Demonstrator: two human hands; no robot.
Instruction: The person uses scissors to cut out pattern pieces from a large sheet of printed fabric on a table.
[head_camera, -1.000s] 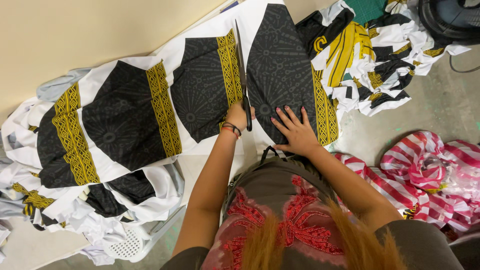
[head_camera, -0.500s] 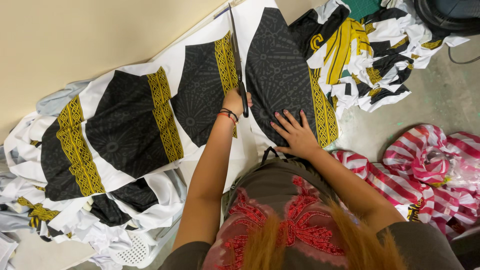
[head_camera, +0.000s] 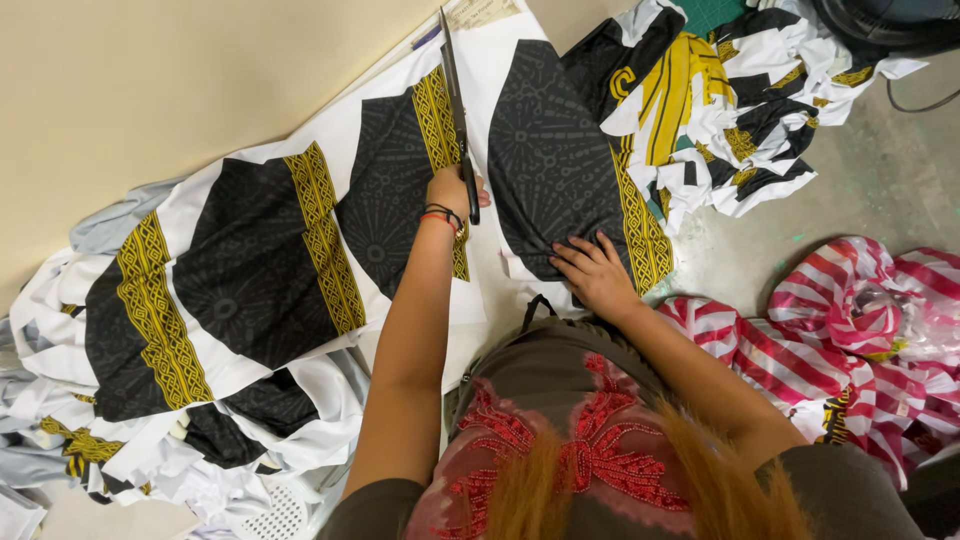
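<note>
A long printed cloth (head_camera: 250, 260), white with black patterned panels and yellow bands, lies spread in front of me. My left hand (head_camera: 452, 192), with a bracelet on the wrist, grips long black scissors (head_camera: 456, 110). Their blades point away from me along the white strip between two black panels. My right hand (head_camera: 590, 270) lies flat, fingers spread, on the near edge of the right-hand black panel (head_camera: 550, 150) and presses it down.
A crumpled pile of the same print (head_camera: 720, 90) lies at the far right. Red and white striped cloth (head_camera: 850, 310) is bunched at my right on the grey floor (head_camera: 860, 180). A beige surface (head_camera: 150, 80) borders the left. White mesh plastic (head_camera: 270, 515) shows at bottom left.
The scissors have advanced further away from me along the white strip, with my left hand following. My right hand keeps pressing the same black panel.
</note>
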